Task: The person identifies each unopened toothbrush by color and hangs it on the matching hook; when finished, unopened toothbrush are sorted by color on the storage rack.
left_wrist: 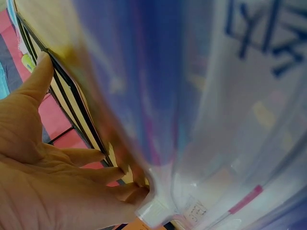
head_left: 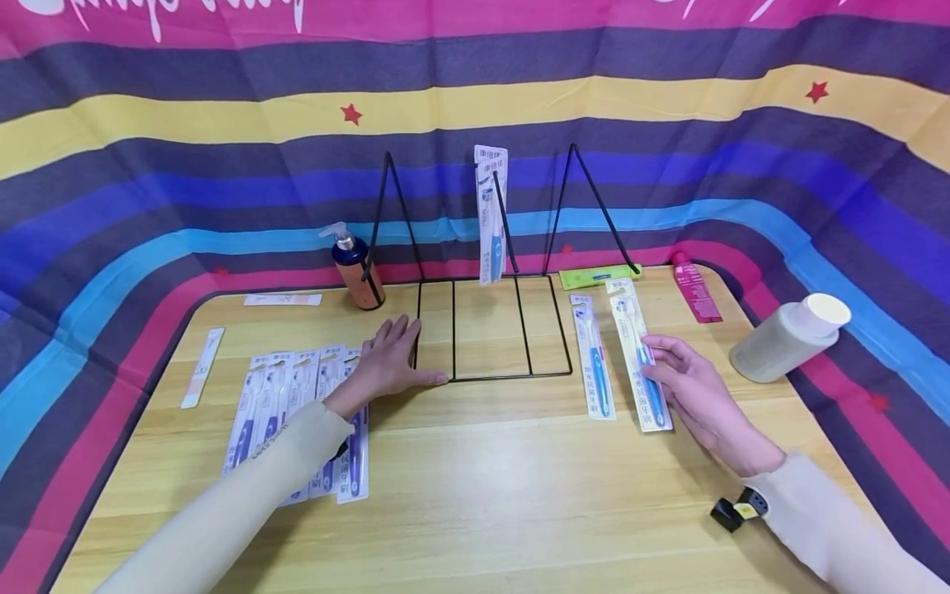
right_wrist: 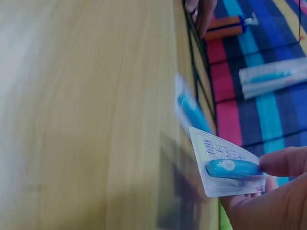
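Bright even light, fisheye head cam, wrist cams blurry

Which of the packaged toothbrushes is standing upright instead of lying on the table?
The toothbrush pack propped in the black wire rack at the back. All the others lie flat on the table.

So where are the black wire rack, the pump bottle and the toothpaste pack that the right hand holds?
black wire rack (head_left: 492, 377), head view, front bar.
pump bottle (head_left: 359, 276), head view, body.
toothbrush pack (head_left: 642, 363), head view, middle, held by right hand (head_left: 693, 396).

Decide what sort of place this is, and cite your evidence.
Probably a staged demonstration tabletop: a wooden table ringed by a striped fabric backdrop, with packaged toothbrushes laid out beside a black wire rack.
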`<state>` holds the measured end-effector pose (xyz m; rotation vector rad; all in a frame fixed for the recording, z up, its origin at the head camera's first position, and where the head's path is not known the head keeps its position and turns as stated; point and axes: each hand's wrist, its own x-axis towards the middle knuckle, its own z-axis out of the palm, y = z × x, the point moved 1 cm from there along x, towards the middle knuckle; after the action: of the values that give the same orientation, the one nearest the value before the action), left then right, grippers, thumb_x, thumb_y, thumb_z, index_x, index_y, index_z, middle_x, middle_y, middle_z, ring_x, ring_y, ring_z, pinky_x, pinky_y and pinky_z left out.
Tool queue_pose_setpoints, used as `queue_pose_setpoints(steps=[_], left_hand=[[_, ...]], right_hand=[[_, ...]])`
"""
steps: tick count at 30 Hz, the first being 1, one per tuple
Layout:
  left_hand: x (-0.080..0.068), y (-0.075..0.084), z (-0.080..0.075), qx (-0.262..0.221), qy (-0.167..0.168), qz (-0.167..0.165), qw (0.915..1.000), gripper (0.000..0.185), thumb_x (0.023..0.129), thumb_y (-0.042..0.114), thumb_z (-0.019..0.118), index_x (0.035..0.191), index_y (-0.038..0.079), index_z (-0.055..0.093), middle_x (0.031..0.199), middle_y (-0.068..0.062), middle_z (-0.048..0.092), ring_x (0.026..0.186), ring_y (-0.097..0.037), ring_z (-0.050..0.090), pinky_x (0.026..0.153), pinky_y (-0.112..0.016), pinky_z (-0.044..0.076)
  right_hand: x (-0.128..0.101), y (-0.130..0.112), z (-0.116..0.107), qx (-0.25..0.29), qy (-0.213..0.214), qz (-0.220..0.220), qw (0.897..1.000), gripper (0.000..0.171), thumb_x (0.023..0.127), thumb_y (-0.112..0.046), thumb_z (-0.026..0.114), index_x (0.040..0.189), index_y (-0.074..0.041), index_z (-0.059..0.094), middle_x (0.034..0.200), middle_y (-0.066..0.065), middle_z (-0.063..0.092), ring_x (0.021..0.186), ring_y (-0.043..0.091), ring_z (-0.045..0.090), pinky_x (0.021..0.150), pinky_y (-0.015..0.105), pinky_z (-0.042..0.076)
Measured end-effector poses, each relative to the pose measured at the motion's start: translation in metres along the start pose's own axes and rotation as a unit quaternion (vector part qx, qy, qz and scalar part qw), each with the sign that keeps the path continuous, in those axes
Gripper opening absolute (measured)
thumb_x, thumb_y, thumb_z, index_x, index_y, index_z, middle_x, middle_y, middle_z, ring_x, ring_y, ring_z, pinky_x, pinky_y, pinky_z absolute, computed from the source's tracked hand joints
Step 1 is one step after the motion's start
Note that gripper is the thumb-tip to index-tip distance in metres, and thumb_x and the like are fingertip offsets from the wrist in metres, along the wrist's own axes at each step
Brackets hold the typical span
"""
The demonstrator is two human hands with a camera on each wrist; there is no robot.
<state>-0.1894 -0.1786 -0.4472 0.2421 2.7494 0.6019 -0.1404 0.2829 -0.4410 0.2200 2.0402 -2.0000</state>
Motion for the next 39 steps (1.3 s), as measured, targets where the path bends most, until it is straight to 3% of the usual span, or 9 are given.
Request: queue_pose_setpoints(steps=[11,18,23,31,39], left_hand=[[0.000,0.000,0.000,-0.008,0.000,0.000,1.0000,0.120,0.091,0.066,0.080,0.174,0.004,0.019,0.180,-0.024,0.007,0.164,-0.050,0.000,0.126,-0.074,0.005],[-0.001,0.001,0.000,-0.005,0.000,-0.006,1.0000,0.120,0.092,0.067,0.079,0.174,0.004,0.019,0.180,-0.024,0.007,0.164,-0.049,0.000,0.126,-0.073,0.005],[-0.001,0.002,-0.001,-0.003,0.000,0.000,1.0000,0.119,0.093,0.066,0.079,0.174,0.003,0.020,0.180,-0.024,0.008,0.164,-0.050,0.001,0.126,-0.073,0.006],[-0.002,0.003,-0.001,-0.004,0.001,-0.001,1.0000,0.118,0.093,0.065,0.079,0.174,0.003,0.020,0.180,-0.024,0.007,0.164,-0.050,0.001,0.126,-0.074,0.006],[-0.003,-0.001,-0.002,-0.007,-0.001,0.000,1.0000,0.119,0.092,0.066,0.079,0.174,0.004,0.019,0.180,-0.024,0.006,0.164,-0.050,0.000,0.126,-0.074,0.004]], right_hand=[[-0.021,-0.011,0.062,0.100,-0.033,-0.108,0.989,0.032,0.108,-0.001,0.065,0.137,-0.016,0.069,0.138,0.002,0.060,0.123,0.015,0.061,0.099,0.024,0.054],[-0.017,-0.025,0.110,0.160,-0.075,-0.228,0.957,0.036,0.107,0.011,0.057,0.131,-0.013,0.068,0.129,0.003,0.066,0.116,0.016,0.063,0.099,0.027,0.054],[-0.017,-0.038,0.130,0.167,-0.097,-0.290,0.937,0.036,0.106,0.014,0.057,0.128,-0.011,0.069,0.135,0.009,0.063,0.120,0.020,0.062,0.102,0.031,0.054],[-0.018,-0.043,0.141,0.087,-0.094,-0.301,0.945,0.031,0.106,0.008,0.062,0.129,-0.010,0.072,0.132,0.011,0.070,0.119,0.023,0.066,0.098,0.035,0.058],[-0.004,-0.046,0.151,0.096,-0.139,-0.298,0.940,0.040,0.106,0.005,0.057,0.142,-0.007,0.066,0.151,0.013,0.058,0.140,0.031,0.055,0.110,0.040,0.052]])
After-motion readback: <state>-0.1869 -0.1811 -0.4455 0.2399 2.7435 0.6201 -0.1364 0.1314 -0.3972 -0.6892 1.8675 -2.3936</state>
